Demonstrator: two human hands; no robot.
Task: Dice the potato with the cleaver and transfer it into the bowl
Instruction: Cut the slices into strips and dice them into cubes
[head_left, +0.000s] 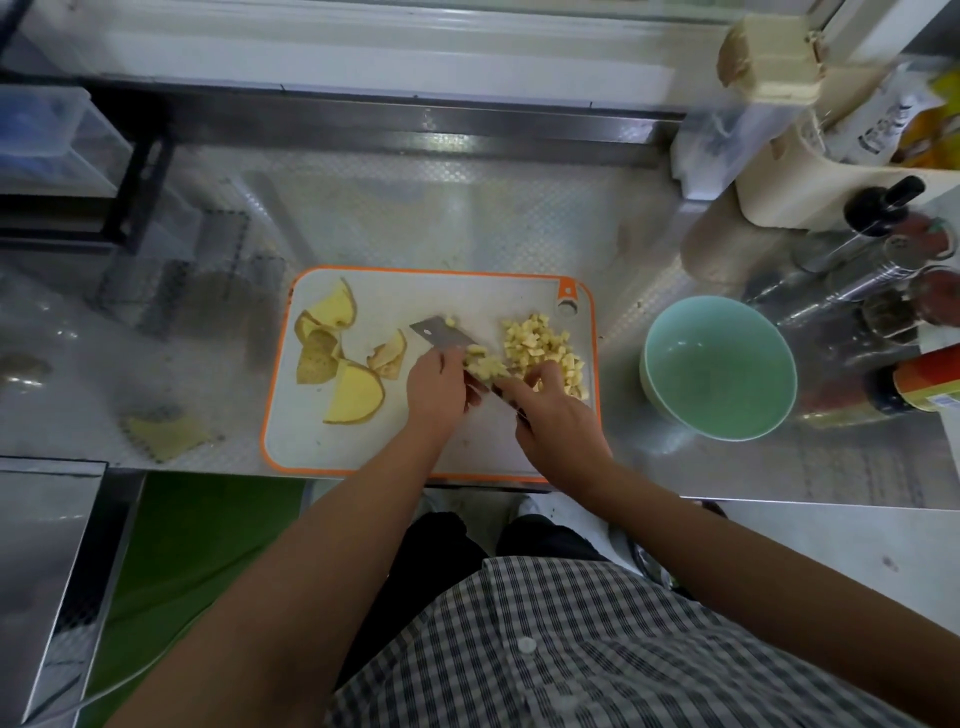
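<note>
Directly below the head camera, a flat grey steel cleaver (441, 335) lies at a slant on a white plastic cutting board (415, 291) with an orange rim. Its long axis runs diagonally: the squared blade end points away and to the left, and the dark handle points back toward the person's right. The right hand (558, 421) has its fingers curled around the handle. The left hand (436, 384) sits against the blade's near-left side with its fingers bent down; whether they pinch anything cannot be told. Between the two hands, a small heap of pale yellow diced potato (485, 366) rests on the blade, close against the fingers. A larger pile of cubes (545, 348) lies just right of the blade. Thin, curved potato peels (353, 389) are scattered over the board's left half. A smooth, round, pale green bowl (727, 374) stands on the dimpled steel counter (467, 208), just right of the board.
</note>
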